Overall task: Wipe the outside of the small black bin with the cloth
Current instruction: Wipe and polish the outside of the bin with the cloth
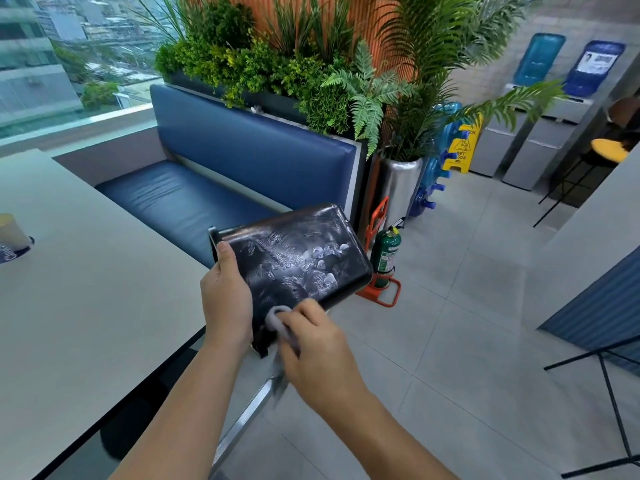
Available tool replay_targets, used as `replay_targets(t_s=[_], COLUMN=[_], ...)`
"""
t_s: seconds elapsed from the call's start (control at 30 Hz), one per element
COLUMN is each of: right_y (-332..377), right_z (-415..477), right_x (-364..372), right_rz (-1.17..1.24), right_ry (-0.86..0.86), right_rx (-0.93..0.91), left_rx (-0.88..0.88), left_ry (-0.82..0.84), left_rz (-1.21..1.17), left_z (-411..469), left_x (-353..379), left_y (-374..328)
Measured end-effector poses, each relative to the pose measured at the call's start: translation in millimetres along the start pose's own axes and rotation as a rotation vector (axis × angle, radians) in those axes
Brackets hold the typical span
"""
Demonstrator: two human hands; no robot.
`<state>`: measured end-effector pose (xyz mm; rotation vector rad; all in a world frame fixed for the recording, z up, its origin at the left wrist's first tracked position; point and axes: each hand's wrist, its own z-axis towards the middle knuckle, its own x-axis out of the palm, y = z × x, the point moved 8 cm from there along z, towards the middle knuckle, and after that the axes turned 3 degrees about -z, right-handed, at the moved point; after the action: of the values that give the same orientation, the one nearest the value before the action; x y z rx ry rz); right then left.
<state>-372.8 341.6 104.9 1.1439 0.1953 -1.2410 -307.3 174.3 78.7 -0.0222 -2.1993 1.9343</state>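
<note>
left hand (227,299) holds bin (304,258) | right hand (318,344) presses cloth (277,315)

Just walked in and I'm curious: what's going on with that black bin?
A person is cleaning a small black bin beside a table. Their left hand grips the bin's edge and holds it up, tipped so its opening faces them. A black liner and some crumpled rubbish show inside. Their right hand holds a grey cloth against the bin's near side.

The table (86,306) lies left of the bin (294,258), the extinguisher (386,254) beyond.
</note>
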Motion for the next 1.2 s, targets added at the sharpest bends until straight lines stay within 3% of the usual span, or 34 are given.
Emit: replay_targets(t_s=[0.17, 0.33, 0.5, 0.7, 0.83, 1.03, 1.2], right_y=[-41, -9, -52, -32, -68, -55, -81], right_z=[26, 10, 17, 15, 19, 13, 22], right_x=[-25, -9, -33, -11, -24, -19, -33], right_rz=[-0.026, 0.017, -0.008, 0.066, 0.052, 0.041, 0.003], right_ry=[-0.18, -0.088, -0.204, -0.046, -0.13, -0.042, -0.178], right_rx=[0.157, 0.053, 0.212, 0.14, 0.302, 0.215, 0.328], left_rx=[-0.013, -0.026, 0.003, 0.051, 0.071, 0.085, 0.13], left_ry=[0.029, 0.006, 0.007, -0.016, -0.017, 0.007, 0.004], left_rz=[-0.033, -0.01, 0.006, 0.056, 0.084, 0.07, 0.118], left_z=[-4, -4, -4, -7, -9, -2, -7], left_x=[4, 1, -3, -4, -5, -7, -4], left_y=[3, 2, 0, -6, -4, 0, -5])
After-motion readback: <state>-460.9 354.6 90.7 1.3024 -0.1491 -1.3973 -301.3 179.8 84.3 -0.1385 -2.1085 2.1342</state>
